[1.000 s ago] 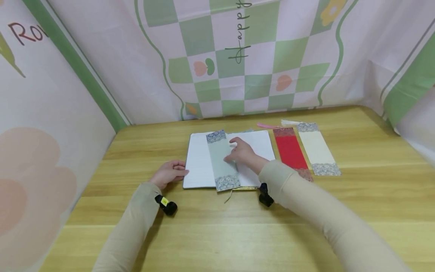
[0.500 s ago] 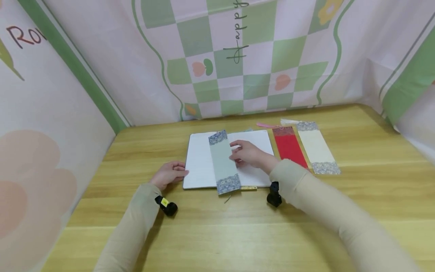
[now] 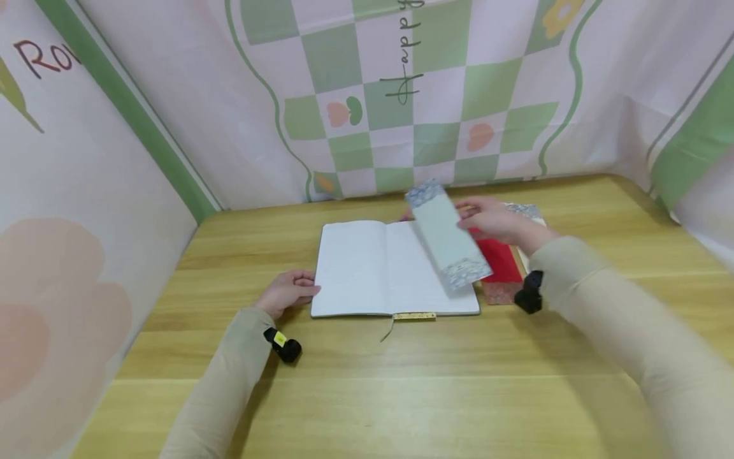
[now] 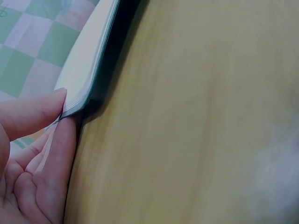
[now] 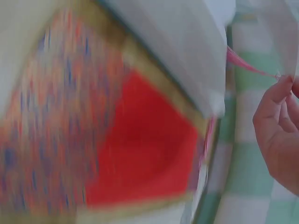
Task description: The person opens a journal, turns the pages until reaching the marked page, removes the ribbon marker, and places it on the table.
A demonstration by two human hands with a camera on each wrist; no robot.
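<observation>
An open notebook [image 3: 352,268] with white pages lies on the wooden table. My left hand [image 3: 287,293] holds its lower left corner. In the left wrist view, the thumb lies on the page edge and a finger is against the cover. My right hand [image 3: 494,222] pinches the right edge of a pale green bookmark [image 3: 444,233] with blue patterned ends. This bookmark is raised and tilted over the right page. Below the right hand lies a red bookmark [image 3: 497,260], partly covered. A pink tassel [image 5: 240,60] shows near the right fingers in the right wrist view.
A cream bookmark [image 3: 523,209] lies right of the red one, mostly hidden by my right hand and sleeve. A yellow patterned strip [image 3: 415,316] and a thin ribbon [image 3: 388,329] stick out at the notebook's lower edge. A checked cloth [image 3: 436,140] hangs behind the table.
My right hand has lifted the pale green bookmark off the notebook and carried it to the right and back. The notebook's middle is now uncovered. My left hand stays at the notebook corner.
</observation>
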